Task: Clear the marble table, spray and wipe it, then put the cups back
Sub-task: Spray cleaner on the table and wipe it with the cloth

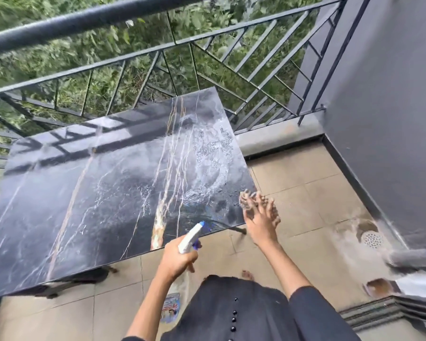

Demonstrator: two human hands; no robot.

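Note:
The dark marble table (pixel 84 193) with pale and orange veins fills the middle of the view. Its top carries no cups, only wet spray streaks and droplets (pixel 207 163) on its right half. My left hand (pixel 175 262) grips a spray bottle (pixel 191 236) at the table's near edge. The bottle's white head and blue nozzle point over the marble, and its labelled body hangs below my fist. My right hand (pixel 258 217) hovers at the near right corner, blurred, fingers stretched out. A small speckled brown thing (pixel 245 203) lies against its fingertips; I cannot tell whether it is held.
A black metal railing (pixel 158 55) runs behind the table, with greenery beyond. A grey wall (pixel 391 119) stands on the right. The beige tiled floor has a round drain (pixel 373 238) near the wall. A door sill (pixel 379 313) lies at the lower right.

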